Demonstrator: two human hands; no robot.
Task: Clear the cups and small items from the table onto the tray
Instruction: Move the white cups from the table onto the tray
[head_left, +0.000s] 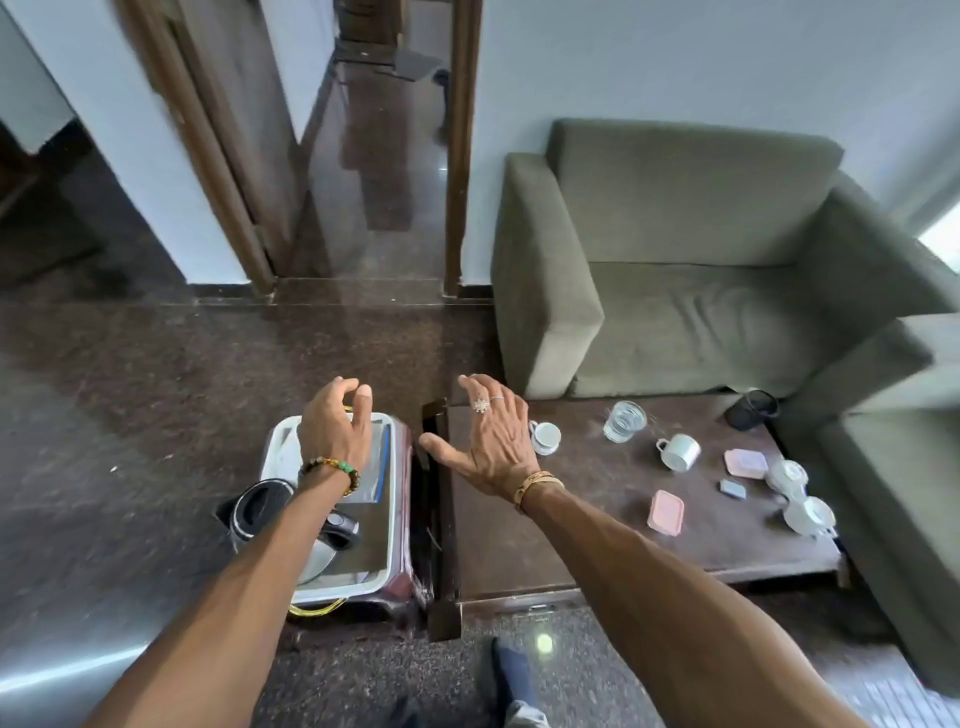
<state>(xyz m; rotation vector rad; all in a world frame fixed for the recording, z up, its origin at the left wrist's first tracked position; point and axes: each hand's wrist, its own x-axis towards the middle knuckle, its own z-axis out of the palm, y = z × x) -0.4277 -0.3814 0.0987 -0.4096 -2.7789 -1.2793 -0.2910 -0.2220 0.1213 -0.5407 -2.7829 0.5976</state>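
Soft, even daylight, moderately bright. Source at far right: blown-out window patch (943, 236). Glare on polished floor (156, 395): broad streak at lower left, small bright spot at bottom centre. Shadows on table (571, 525) faint and diffuse. Strong wide-angle bowing: door frame (460, 156) leans, sofa (701, 312) warps toward right edge. Whole frame slightly soft, fine detail smeared.

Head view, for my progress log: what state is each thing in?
left hand, loosely curled over the tray
right hand, open, empty
glass, upright on the table
small cup, upright on table
mug, on table, not yet cleared
kettle, on the tray
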